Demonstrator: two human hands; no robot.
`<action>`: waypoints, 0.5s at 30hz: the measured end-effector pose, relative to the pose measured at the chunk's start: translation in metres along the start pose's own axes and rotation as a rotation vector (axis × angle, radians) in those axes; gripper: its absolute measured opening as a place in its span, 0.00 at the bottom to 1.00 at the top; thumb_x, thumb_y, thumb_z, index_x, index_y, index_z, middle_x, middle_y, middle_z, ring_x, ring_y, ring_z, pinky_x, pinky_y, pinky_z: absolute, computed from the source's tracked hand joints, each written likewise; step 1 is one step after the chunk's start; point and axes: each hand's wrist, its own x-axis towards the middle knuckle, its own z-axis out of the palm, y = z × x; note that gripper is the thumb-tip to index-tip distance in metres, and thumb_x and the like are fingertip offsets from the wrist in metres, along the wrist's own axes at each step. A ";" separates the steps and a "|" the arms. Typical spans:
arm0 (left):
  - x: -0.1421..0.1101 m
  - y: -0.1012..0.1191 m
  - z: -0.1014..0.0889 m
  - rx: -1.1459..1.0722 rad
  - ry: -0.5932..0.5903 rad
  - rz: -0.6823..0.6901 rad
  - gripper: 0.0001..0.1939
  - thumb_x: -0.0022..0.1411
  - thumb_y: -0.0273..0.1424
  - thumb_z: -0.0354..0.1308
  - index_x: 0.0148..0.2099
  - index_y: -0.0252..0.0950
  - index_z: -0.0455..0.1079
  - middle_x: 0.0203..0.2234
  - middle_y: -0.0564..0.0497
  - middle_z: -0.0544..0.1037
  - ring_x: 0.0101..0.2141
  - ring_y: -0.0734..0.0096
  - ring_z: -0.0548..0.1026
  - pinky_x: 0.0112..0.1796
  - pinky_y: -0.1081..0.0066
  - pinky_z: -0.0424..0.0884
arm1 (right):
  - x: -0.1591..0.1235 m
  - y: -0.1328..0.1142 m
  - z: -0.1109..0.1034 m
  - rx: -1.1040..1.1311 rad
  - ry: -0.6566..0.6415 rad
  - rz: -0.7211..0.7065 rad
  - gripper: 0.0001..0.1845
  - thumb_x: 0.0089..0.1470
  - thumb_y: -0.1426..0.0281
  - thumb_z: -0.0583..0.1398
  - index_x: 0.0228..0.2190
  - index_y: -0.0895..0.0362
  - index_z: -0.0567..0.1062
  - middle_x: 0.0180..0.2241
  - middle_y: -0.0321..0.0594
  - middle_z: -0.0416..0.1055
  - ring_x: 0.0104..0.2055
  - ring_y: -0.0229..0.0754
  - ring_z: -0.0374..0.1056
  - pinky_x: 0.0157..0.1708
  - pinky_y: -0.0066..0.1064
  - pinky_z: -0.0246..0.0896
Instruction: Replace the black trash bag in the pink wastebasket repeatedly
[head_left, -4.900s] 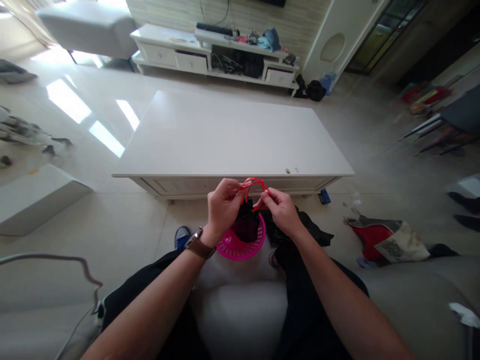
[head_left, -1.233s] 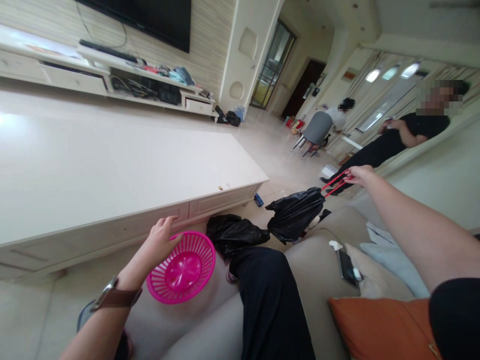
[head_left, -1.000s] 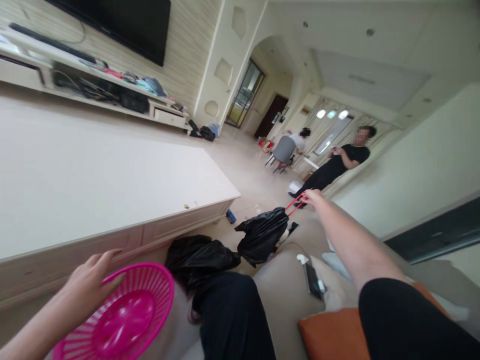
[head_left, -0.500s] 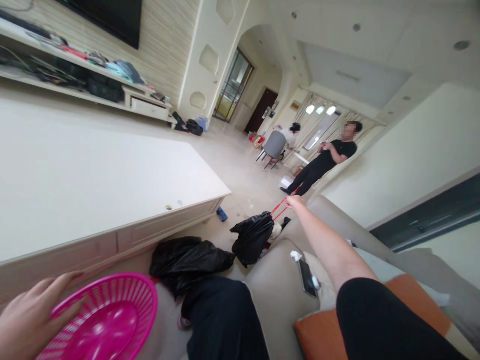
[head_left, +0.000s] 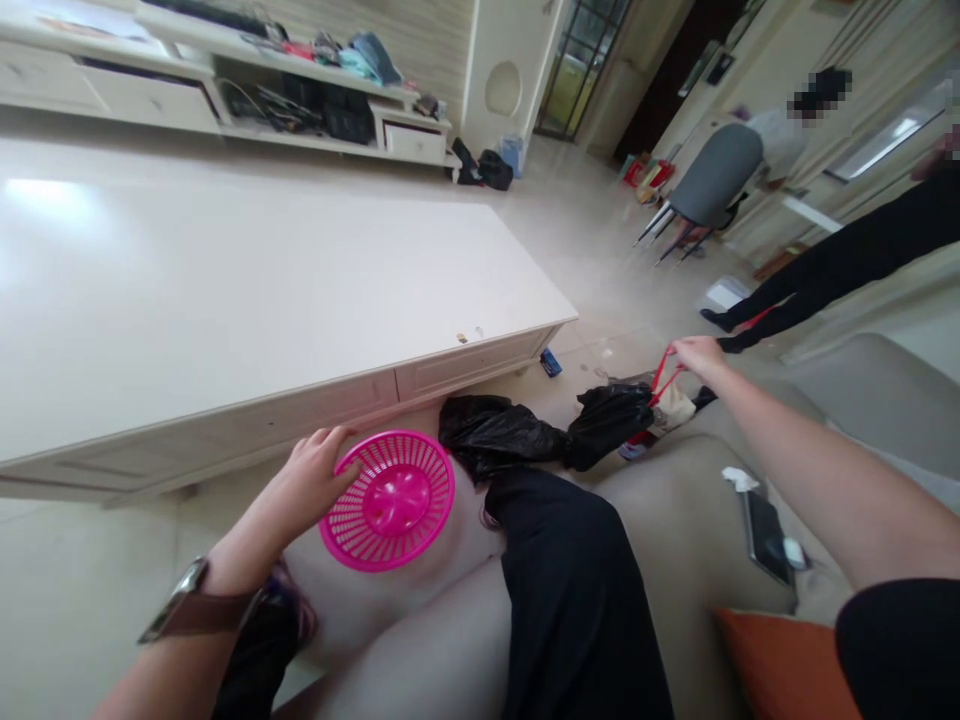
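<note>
My left hand (head_left: 315, 482) is closed on the near-left rim of a bright pink slotted plastic basket (head_left: 397, 498). The basket's inside faces me and holds nothing. Out to the right, my right hand (head_left: 696, 355) grips the red drawstring (head_left: 661, 378) of a black garbage bag (head_left: 606, 425). That bag hangs below the hand, beside the sofa, and its bottom is low near the floor. Another crumpled black plastic bag (head_left: 496, 435) lies against it, between the table and my knee.
A long white table (head_left: 300, 270) runs along the left. On the grey sofa (head_left: 667, 520) are a phone (head_left: 765, 535), a crumpled tissue (head_left: 740, 480) and an orange cushion (head_left: 784, 660). A small blue box (head_left: 550, 362) sits on the floor. Two people are at the far right, by a grey chair (head_left: 712, 175).
My view has turned left and down. The left hand has brought the basket inward, toward the black bags. The bag on the red drawstring hangs lower, closer to the floor.
</note>
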 end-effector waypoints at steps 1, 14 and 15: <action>-0.001 -0.004 0.000 0.004 -0.007 0.003 0.29 0.66 0.45 0.51 0.61 0.33 0.69 0.54 0.35 0.77 0.56 0.41 0.74 0.59 0.46 0.69 | 0.001 0.000 0.016 -0.048 -0.061 -0.031 0.14 0.63 0.76 0.55 0.39 0.68 0.80 0.28 0.47 0.75 0.25 0.36 0.67 0.32 0.28 0.63; -0.039 -0.027 -0.005 -0.009 -0.044 0.012 0.28 0.64 0.53 0.55 0.61 0.49 0.74 0.50 0.47 0.83 0.51 0.44 0.80 0.53 0.48 0.77 | -0.054 -0.052 0.258 -0.442 -0.454 -0.625 0.39 0.56 0.75 0.60 0.68 0.65 0.64 0.69 0.63 0.58 0.73 0.63 0.49 0.70 0.56 0.49; -0.043 -0.032 -0.004 0.007 -0.057 0.021 0.28 0.64 0.53 0.55 0.61 0.49 0.74 0.50 0.47 0.83 0.50 0.45 0.80 0.52 0.49 0.77 | -0.063 -0.061 0.280 -0.427 -0.518 -0.691 0.38 0.56 0.74 0.59 0.68 0.62 0.65 0.69 0.60 0.58 0.73 0.60 0.50 0.71 0.53 0.49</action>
